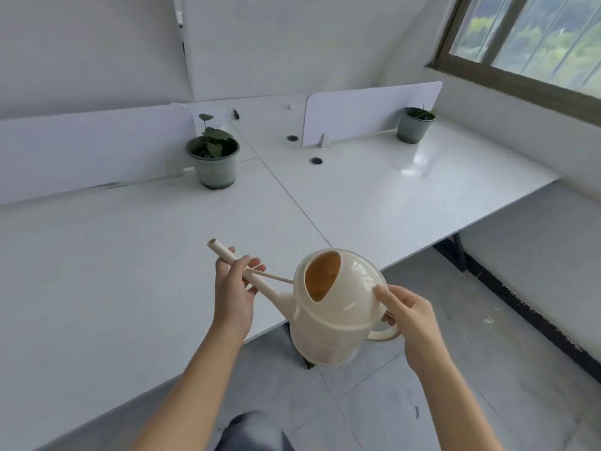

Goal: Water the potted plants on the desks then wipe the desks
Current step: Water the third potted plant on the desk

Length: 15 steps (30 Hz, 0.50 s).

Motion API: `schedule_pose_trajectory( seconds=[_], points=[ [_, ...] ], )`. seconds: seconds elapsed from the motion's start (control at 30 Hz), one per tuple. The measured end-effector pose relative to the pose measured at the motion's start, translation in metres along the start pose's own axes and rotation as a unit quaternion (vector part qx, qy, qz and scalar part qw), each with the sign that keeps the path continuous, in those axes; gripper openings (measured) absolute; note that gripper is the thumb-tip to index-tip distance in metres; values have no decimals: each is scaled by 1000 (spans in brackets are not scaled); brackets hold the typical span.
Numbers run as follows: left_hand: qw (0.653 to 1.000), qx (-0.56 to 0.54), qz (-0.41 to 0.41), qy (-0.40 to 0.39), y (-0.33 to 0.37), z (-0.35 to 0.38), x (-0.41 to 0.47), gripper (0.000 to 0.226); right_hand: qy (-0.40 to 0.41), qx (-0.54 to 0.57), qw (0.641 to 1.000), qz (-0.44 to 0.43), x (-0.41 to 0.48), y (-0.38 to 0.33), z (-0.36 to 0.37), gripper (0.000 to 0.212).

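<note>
Head camera shows the cream plastic watering can point(335, 314) held upright over the near edge of the white desks point(130, 255), my right hand point(409, 317) curled round its loop handle point(385, 335) and my left hand point(232, 288) pinching its long spout point(227, 255). Beyond the can to the left stands a round-leaved plant in a grey-green pot point(213, 157); beyond it to the right, well apart, is a second grey-green pot point(414, 123). I judge the job barely begun: nothing pours yet, both plants wait, and wiping is left, with no cloth in view.

Watering can point(338, 314) at your desk's point(130, 255) near edge — one potted plant point(213, 161) back-left, second plant point(414, 125) back-right before the divider point(364, 112).
</note>
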<state>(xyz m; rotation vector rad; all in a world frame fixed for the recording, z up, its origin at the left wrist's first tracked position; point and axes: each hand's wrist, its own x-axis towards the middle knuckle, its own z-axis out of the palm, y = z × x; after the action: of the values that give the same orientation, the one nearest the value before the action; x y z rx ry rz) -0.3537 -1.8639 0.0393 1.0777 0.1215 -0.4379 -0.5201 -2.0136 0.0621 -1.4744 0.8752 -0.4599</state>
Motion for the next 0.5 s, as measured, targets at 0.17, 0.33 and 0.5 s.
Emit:
schedule_pose_trajectory(
  seconds=[0.17,0.33,0.5],
  points=[
    [999,-1,9,46,-4,7,32,26,-48,-1,999,16,55,0,9,14],
    [996,-40,9,77,4,10,89,14,-68,-13,997,24,109,-8,43,13],
    [986,-139,12,86,16,17,150,31,-53,-7,998,11,160,-31,76,17]
  ],
)
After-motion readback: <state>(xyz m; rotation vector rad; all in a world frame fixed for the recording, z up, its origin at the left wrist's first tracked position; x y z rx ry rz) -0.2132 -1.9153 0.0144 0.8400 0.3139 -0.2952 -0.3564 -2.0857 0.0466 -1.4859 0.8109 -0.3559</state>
